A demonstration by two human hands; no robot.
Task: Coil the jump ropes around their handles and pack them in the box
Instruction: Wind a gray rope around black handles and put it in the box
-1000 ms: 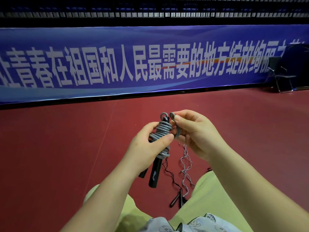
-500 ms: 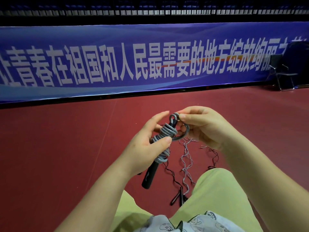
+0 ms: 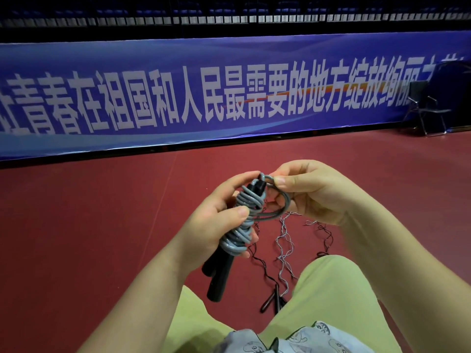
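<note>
The left hand (image 3: 216,220) grips a pair of black handles (image 3: 219,273) held together, its fingers curled round the grey rope (image 3: 244,215) that is coiled about their upper part, the thumb pressing on the coils. The handles slant down and to the left, their lower ends hanging free above the red floor (image 3: 76,225). The right hand (image 3: 313,192) pinches the rope's free loop (image 3: 283,200) between thumb and forefinger just beside the handle tops, the loop curving out to the right of the coil. Beyond the hands, on the floor between the person's knees, lies a second jump rope (image 3: 284,250), its thin wavy cords spread loose and its dark handles (image 3: 271,300) lying near the yellow-green trouser leg (image 3: 336,296). A blue banner (image 3: 229,93) runs along the far wall, with a black chair (image 3: 425,108) at its right end.
</note>
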